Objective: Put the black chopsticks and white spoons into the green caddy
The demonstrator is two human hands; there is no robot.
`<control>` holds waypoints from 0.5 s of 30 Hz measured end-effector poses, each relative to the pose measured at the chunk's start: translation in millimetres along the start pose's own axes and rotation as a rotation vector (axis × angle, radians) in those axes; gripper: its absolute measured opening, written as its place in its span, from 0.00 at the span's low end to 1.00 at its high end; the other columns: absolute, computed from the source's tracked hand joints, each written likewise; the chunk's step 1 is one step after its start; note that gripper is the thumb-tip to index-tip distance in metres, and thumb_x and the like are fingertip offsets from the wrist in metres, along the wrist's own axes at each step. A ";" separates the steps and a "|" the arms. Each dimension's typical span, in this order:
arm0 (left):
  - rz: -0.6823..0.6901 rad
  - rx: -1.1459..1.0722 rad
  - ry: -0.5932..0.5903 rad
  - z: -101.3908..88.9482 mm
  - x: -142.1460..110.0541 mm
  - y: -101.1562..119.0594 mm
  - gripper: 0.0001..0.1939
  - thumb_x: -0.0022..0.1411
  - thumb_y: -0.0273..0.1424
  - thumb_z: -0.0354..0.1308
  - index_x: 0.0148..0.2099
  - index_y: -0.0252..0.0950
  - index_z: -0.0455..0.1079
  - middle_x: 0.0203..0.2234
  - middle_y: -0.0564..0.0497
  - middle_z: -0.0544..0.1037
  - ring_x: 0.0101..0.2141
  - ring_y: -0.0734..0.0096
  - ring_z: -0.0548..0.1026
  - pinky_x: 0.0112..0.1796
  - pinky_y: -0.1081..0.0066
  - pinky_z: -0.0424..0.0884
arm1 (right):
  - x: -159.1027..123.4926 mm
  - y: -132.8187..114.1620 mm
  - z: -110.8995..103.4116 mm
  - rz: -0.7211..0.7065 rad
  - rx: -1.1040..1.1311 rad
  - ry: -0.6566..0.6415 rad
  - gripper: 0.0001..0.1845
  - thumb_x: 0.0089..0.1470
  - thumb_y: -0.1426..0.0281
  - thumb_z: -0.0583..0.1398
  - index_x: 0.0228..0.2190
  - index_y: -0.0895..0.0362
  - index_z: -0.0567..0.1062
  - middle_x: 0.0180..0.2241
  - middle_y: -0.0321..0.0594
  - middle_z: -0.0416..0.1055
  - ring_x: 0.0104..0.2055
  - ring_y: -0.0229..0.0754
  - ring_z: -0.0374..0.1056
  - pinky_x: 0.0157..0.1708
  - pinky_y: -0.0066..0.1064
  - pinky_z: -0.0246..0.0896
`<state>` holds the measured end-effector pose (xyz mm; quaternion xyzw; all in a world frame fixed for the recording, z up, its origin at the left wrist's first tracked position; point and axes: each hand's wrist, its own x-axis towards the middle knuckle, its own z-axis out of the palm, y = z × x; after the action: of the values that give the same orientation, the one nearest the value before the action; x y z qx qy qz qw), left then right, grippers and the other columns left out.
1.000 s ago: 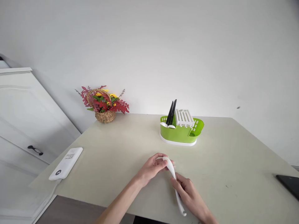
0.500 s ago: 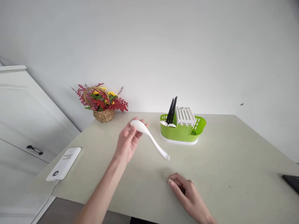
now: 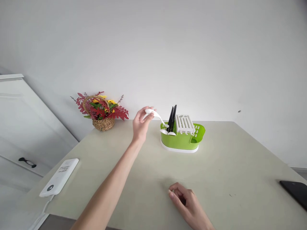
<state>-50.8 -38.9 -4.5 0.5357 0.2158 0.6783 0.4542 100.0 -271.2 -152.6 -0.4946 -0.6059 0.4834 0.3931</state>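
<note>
My left hand (image 3: pixel 141 123) is closed on a white spoon (image 3: pixel 157 115), gripping it at the bowl. The spoon's handle slants down to the right, its tip at the left end of a green cutlery holder (image 3: pixel 179 141). Black chopsticks (image 3: pixel 172 119) stand in that end, and two white spoons (image 3: pixel 164 131) show their bowls at its rim. A white slotted rack (image 3: pixel 185 124) tops the middle of the holder. On the table nearer to me rests my right hand (image 3: pixel 185 201), fingers curled in against the thumb, with nothing visible in it.
A wicker basket of red and yellow flowers (image 3: pixel 103 124) stands by the wall at the back left. At the left edge lies a white power bank (image 3: pixel 59 177) with a cable. A black phone (image 3: pixel 295 191) lies at the right edge. A white cabinet (image 3: pixel 28 127) adjoins the left.
My left hand has carried the spoon forward and slightly right, bringing its handle tip to the green holder. My right hand stays curled on the table. The view has shifted a little.
</note>
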 end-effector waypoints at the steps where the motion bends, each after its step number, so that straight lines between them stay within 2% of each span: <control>1: -0.033 0.007 -0.007 0.0 -2.6 -9.4 0.25 0.55 0.38 0.75 0.51 0.37 0.73 0.54 0.40 0.80 0.54 0.48 0.80 0.57 0.50 0.73 | 0.4 -0.5 -0.1 0.000 -0.003 -0.002 0.24 0.65 0.47 0.54 0.35 0.54 0.71 0.22 0.28 0.49 0.25 0.36 0.46 0.27 0.31 0.42; 6: -0.144 0.041 -0.043 -3.7 -16.2 -41.1 0.25 0.55 0.38 0.75 0.51 0.36 0.73 0.53 0.40 0.81 0.52 0.49 0.81 0.58 0.51 0.71 | 1.0 -3.4 -0.7 -0.001 -0.014 -0.009 0.24 0.65 0.47 0.54 0.35 0.54 0.71 0.22 0.27 0.49 0.25 0.36 0.47 0.27 0.31 0.43; 15: -0.211 0.068 -0.039 -12.9 -26.4 -67.3 0.24 0.54 0.37 0.75 0.50 0.35 0.74 0.53 0.38 0.81 0.55 0.52 0.78 0.59 0.52 0.70 | 0.7 -2.1 -1.9 0.018 -0.003 -0.003 0.23 0.66 0.48 0.54 0.36 0.55 0.72 0.21 0.27 0.51 0.25 0.35 0.47 0.26 0.30 0.42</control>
<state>-36.5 -25.5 -75.3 0.5383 0.2847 0.6085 0.5088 101.2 -270.2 -150.1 -0.4998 -0.6027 0.4871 0.3869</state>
